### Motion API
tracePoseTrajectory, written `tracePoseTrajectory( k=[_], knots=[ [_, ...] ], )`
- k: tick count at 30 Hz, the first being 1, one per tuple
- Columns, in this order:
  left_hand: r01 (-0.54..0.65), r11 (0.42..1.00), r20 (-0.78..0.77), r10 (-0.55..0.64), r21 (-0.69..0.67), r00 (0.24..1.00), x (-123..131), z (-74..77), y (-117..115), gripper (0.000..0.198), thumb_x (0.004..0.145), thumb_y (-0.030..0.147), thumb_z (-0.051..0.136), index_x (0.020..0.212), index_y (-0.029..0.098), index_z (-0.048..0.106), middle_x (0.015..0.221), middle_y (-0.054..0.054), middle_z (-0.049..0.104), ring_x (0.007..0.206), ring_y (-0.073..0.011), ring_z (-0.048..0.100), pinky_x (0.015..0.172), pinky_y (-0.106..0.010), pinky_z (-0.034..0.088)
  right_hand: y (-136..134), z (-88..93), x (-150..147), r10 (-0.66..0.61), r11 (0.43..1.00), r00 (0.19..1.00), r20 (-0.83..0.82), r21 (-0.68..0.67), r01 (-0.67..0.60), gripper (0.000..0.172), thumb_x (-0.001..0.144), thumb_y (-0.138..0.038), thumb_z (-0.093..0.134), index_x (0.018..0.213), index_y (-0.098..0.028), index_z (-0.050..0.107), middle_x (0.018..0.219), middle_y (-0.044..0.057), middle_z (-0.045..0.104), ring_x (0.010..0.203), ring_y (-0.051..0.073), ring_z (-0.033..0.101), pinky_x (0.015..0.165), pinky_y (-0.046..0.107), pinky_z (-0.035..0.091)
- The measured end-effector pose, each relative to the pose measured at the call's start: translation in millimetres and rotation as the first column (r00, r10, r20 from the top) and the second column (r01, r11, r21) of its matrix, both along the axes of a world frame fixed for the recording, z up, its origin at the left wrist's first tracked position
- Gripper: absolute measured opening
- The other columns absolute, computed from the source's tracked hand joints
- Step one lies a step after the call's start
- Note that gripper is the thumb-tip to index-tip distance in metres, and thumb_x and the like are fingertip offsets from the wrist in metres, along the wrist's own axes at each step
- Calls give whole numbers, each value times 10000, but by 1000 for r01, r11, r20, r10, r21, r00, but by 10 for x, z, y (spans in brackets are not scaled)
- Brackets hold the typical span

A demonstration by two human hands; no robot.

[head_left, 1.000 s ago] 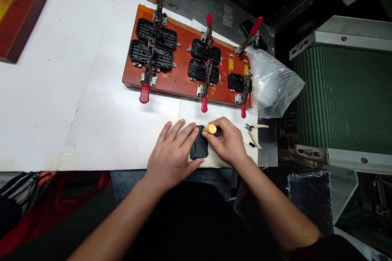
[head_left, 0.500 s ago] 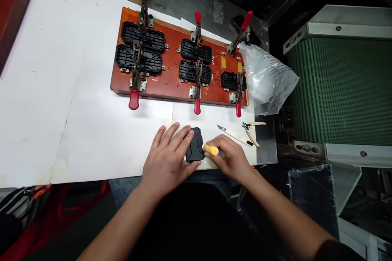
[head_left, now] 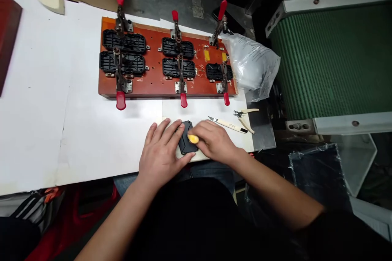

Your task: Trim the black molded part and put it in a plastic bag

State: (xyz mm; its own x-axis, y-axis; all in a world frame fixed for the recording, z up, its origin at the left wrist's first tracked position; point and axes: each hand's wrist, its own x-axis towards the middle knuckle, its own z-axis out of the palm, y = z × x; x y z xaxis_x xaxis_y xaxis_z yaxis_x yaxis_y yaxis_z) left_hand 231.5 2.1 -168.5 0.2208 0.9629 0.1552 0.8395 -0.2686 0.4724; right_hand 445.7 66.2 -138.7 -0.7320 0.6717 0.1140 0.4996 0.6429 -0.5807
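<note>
At the lower centre of the frame, a worker's left hand [head_left: 159, 153] lies flat with fingers spread, pressing down on a small black plastic part [head_left: 184, 143] that rests on the white table [head_left: 61, 102]. The right hand [head_left: 214, 142] is closed around a yellow-handled tool [head_left: 192, 139], its tip meeting the part's right edge. Just right of the hands, a cream-handled craft knife [head_left: 228, 124] and a pair of cutters [head_left: 245, 115] lie side by side near the table's edge. Above them, across the upper centre, an orange-brown fixture board [head_left: 153, 85] carries five black parts held under toggle clamps with red grips [head_left: 120, 100]; the clamp at the board's upper right stands tilted. A crumpled clear plastic bag [head_left: 252, 65] sits touching the board's right end, and a green ribbed conveyor belt [head_left: 330, 57] fills the upper right of the frame.
</note>
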Motion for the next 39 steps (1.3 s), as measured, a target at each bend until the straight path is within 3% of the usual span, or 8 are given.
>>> tracePoseTrajectory(
  k=[8,14,19,24,30,32,35,39],
  knots=[
    [23,1000,-10,-23,9,1000,-1,-18,-5,756,909,544,710,1537,185,491,1603,-103,534,1528,-379,390,1302,-603,221,-78,25,85,-42,996,999,0,-75,42,210,933,-63,585,1067,-220,626,1000,49,666,939,224,602,846,345,490],
    [35,999,-20,-35,21,999,-5,-32,-7,765,911,575,705,1532,179,504,1612,-106,523,1535,-389,372,1302,-612,217,-64,30,-45,-243,968,970,-31,-66,240,140,946,-135,662,1031,-236,616,1027,33,664,971,216,614,855,324,474],
    [51,998,-35,-49,31,998,-6,-40,-13,766,901,578,714,1524,178,519,1606,-100,531,1532,-390,371,1297,-620,226,-112,120,27,-173,968,984,46,-177,179,183,913,-150,736,1023,-241,621,983,2,662,896,188,611,776,284,438],
    [49,998,-63,-47,36,997,-13,-37,-6,798,895,572,730,1538,157,505,1609,-115,524,1527,-398,371,1290,-632,232,94,59,-149,-303,951,953,11,-57,303,180,905,-162,753,1000,-219,610,986,7,648,908,190,599,786,283,421],
    [55,998,-47,-54,26,997,-24,-27,-13,802,883,552,746,1540,161,503,1614,-111,520,1534,-389,366,1293,-624,237,-115,294,114,-82,975,988,131,-196,107,215,873,-106,759,1012,-226,646,971,-5,691,911,181,642,788,275,438],
    [46,999,-42,-45,26,998,-31,-21,-21,801,882,542,747,1543,165,499,1610,-119,522,1530,-396,372,1291,-631,239,39,432,190,-160,961,974,158,-199,190,316,871,-144,788,1138,-239,648,953,-18,706,875,174,664,783,273,452],
    [32,999,-29,-32,6,999,-38,-10,-36,781,885,516,748,1544,182,498,1619,-113,512,1537,-397,368,1298,-631,227,548,608,119,-427,898,890,159,-41,438,529,918,-320,783,1369,-224,525,1009,9,735,897,199,700,794,296,486],
    [39,999,-81,-37,30,996,-52,-3,-42,786,880,488,754,1552,186,479,1625,-112,507,1534,-396,385,1287,-636,268,1254,776,-207,-519,854,819,245,137,501,380,978,-422,687,1247,-164,612,1110,144,759,1046,315,704,864,384,505]
  ],
)
